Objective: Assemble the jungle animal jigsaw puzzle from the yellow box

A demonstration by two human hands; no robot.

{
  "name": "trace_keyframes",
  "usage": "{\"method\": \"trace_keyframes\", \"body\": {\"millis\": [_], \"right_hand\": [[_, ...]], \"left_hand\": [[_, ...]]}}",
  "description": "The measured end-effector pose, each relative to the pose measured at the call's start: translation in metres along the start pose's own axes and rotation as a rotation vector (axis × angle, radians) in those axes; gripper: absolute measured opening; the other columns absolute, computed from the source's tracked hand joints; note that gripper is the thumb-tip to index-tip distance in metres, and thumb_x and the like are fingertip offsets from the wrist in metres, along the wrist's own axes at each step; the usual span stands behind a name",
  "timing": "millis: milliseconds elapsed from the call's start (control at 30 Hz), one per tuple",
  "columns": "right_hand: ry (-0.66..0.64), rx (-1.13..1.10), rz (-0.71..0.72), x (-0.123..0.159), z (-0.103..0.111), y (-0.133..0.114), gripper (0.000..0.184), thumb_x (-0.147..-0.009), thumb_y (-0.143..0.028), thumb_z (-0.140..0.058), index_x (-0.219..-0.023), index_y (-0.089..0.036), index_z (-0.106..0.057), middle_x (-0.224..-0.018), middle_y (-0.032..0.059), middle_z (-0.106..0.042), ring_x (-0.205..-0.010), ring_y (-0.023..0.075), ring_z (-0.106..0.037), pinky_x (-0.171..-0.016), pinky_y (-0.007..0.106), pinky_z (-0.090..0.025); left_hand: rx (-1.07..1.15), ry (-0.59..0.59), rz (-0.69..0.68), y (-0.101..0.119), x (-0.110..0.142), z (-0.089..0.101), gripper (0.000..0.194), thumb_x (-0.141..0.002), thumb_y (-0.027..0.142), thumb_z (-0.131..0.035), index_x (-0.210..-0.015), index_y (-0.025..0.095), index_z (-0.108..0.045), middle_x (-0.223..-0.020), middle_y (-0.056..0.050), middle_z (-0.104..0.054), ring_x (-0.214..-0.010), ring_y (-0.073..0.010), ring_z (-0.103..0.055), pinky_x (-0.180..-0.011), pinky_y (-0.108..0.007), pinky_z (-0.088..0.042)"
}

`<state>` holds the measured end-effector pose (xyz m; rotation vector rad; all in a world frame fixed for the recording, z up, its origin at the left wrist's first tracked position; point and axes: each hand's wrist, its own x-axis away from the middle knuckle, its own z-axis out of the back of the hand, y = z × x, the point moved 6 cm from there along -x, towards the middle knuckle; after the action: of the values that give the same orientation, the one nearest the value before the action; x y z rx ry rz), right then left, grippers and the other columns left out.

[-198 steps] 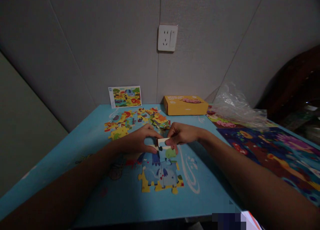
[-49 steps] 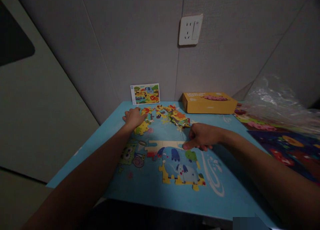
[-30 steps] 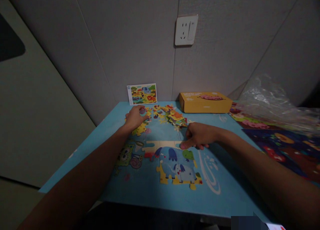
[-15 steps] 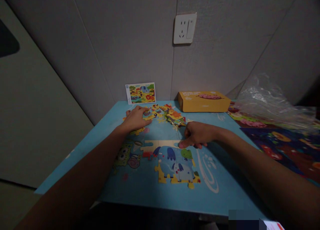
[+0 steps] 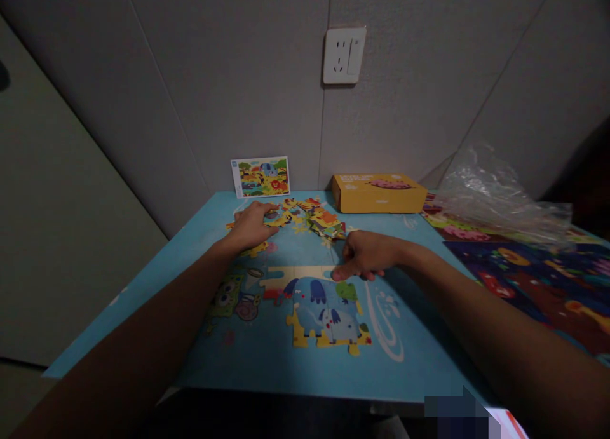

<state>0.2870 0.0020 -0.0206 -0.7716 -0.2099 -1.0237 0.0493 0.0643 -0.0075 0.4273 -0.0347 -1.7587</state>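
Grey wall panels (image 5: 248, 77) back a light-blue printed worktop (image 5: 248, 369). Head view: a blue-elephant cardboard puzzle section (image 5: 324, 309) lies joined mid-worktop; multicoloured animal-print pieces (image 5: 325, 220) behind seemingly remain unattached. Left hand (image 5: 250, 226) spreads loose fingers over some; right hand (image 5: 372, 253) curls, thumb on the section's upper edge, grasp unclear. Yellow cardboard box (image 5: 381, 201) looks closed, contents hidden.

Bare left hand (image 5: 251, 226) and bare right hand (image 5: 368, 255) join narrow wrists (image 5: 405, 253) that widen into long, slim, uncovered forearms (image 5: 471, 315), exposed out to the view's edges, skin detail lost in dim light.
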Motion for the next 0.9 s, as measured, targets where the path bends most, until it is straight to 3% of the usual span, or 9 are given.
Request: {"method": "trace_keyframes", "body": {"millis": [200,433,900], "right_hand": [[-0.006,-0.004,0.014,0.000,0.000,-0.002,0.051,-0.067,-0.066,-0.067,-0.059,-0.017,-0.057,-0.047,-0.0022,-0.054,-0.039,0.0088,-0.045,-0.043,0.023,-0.036],[-0.003,-0.014,0.017,-0.001,0.000,0.000,0.051,-0.066,-0.067,-0.066,-0.061,-0.017,-0.058,-0.046,-0.0022,-0.055,-0.039,0.0084,-0.044,-0.044,0.023,-0.035],[-0.004,-0.019,0.028,-0.003,-0.001,0.002,0.052,-0.067,-0.067,-0.067,-0.060,-0.017,-0.058,-0.046,-0.0018,-0.055,-0.038,0.0080,-0.044,-0.042,0.022,-0.036]], "left_hand": [[-0.060,0.078,0.017,0.001,0.002,0.008,0.048,-0.077,0.039,-0.063,-0.123,0.026,-0.061,-0.121,-0.011,-0.057,-0.117,-0.0335,-0.052,-0.100,-0.049,-0.035],[-0.159,-0.076,0.121,-0.001,0.005,0.002,0.050,-0.077,0.049,-0.057,-0.121,0.025,-0.062,-0.119,-0.016,-0.056,-0.114,-0.0374,-0.053,-0.096,-0.057,-0.034],[-0.012,0.011,0.134,-0.009,0.002,0.001,0.056,-0.071,0.043,-0.069,-0.125,0.029,-0.061,-0.120,-0.011,-0.052,-0.117,-0.0338,-0.051,-0.100,-0.051,-0.038]]}}
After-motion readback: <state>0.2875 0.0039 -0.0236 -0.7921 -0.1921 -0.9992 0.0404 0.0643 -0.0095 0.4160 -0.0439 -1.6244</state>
